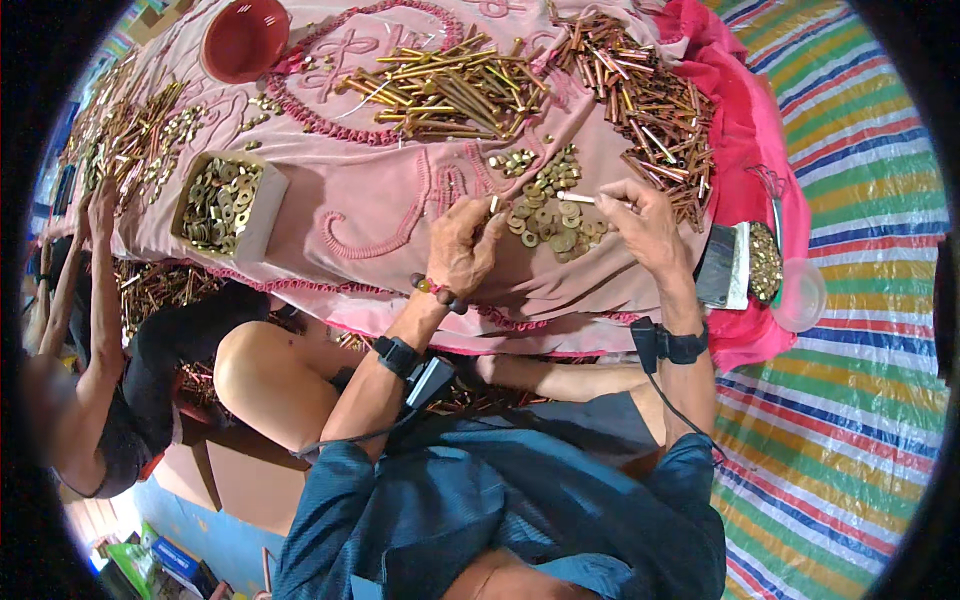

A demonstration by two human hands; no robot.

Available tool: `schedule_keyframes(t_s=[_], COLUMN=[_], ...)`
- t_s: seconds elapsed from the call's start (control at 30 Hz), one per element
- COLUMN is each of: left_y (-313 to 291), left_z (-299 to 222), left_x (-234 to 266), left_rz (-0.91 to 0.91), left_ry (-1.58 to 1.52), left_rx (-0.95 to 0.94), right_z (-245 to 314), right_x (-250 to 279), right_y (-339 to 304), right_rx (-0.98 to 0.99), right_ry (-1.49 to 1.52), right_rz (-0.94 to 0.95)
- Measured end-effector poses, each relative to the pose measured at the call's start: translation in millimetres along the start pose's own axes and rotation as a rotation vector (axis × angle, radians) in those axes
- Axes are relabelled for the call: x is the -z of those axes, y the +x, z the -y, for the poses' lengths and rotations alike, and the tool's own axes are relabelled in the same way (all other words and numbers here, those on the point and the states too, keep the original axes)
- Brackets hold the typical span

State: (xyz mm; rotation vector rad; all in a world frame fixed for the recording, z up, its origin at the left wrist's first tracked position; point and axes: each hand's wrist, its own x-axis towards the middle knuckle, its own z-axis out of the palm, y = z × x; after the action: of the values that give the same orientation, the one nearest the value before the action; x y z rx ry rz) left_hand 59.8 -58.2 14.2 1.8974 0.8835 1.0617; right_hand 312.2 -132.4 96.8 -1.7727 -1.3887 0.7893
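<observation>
My right hand (645, 222) pinches a short, pale, shiny metal rod (577, 198), which points left over the loose pieces on the cloth. Facing it, my left hand (465, 242) is closed, fingertips round a small pale piece (495, 204) too small to name for certain. Between and just beyond both hands lie flat brass-coloured washers (562, 238) and a cluster of small brass-coloured nuts (556, 172). Farther off is a heap of long gold-coloured bolts (455, 90). Copper-coloured metal rods or tubes (665, 120) are heaped beyond my right hand.
A pink embroidered cloth (350, 205) covers the work surface. Left of me stands a box of washers (262, 215); a red bowl (243, 40) is at the back. A clear cup (800, 295) sits at the right edge. Another person's arms (103, 260) reach in at the far left.
</observation>
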Motion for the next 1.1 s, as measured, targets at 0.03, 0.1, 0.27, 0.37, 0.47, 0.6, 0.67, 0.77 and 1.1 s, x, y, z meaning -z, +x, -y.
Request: schedule_keyframes(t_s=[0.03, 0.1, 0.27, 0.37, 0.47, 0.6, 0.67, 0.77, 1.1], left_y=[0, 0, 0, 0, -1, -2, -2, -1, -4], left_z=[1, 5, 1, 7, 10, 9, 6, 9, 22], left_x=[-1, -4, -2, -6, -6, -4, -2, -4, -8], left_rz=[0.0, -0.052, 0.004, -0.037, -0.036, -0.024, -0.016, -0.001, -0.062], left_ry=[0.003, -0.059, -0.059, -0.134, -0.137, -0.116, -0.111, -0.091, -0.155], left_rx=[0.006, -0.074, -0.054, -0.112, -0.11, -0.108, -0.06, -0.085, -0.187], right_z=[15, 40, 68, 85, 81, 81, 86, 81, 65], right_x=[-5, -16, -38, -46, -54, -60, -61, -63, -93], right_y=[-1, 0, 8, 12, 19, 24, 24, 25, 19], right_rx=[-0.002, -0.052, 0.015, 0.059, 0.108, 0.25, 0.202, 0.143, 0.386], right_ry=[0.004, 0.098, 0.197, 0.087, 0.128, 0.049, 0.05, 0.079, -0.237], right_rz=[0.005, 0.053, 0.079, 0.048, 0.031, -0.024, -0.006, 0.003, 0.158])
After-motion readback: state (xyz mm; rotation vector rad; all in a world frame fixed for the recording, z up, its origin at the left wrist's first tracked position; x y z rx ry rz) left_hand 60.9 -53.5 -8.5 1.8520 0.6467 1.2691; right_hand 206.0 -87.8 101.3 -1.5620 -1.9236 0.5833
